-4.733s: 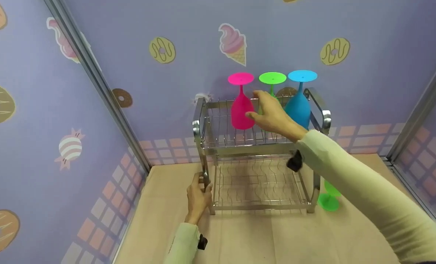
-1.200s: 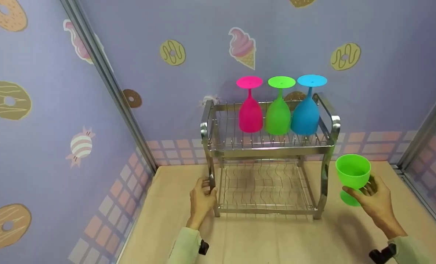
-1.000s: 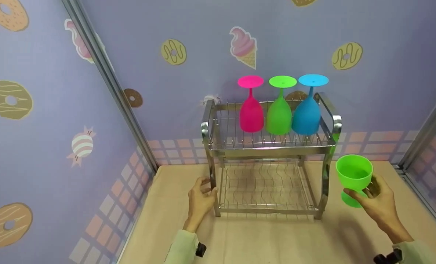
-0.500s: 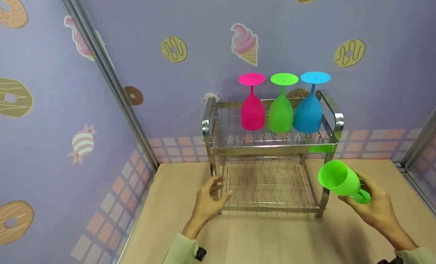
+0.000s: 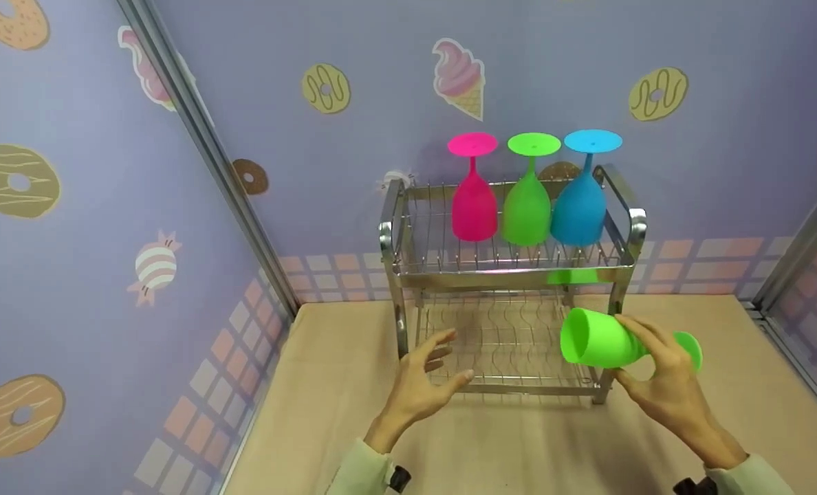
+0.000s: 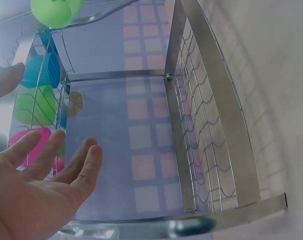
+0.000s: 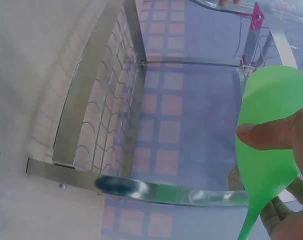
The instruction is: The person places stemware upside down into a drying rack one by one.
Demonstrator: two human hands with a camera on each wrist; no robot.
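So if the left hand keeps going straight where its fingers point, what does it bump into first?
Probably the shiny metal two-tier dish rack: the open left hand points at its lower wire shelf, just in front, though the depth is hard to judge.

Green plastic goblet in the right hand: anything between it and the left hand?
Nothing visible. The green plastic goblet lies sideways in the right hand, mouth toward the open left hand, before the steel wire rack.
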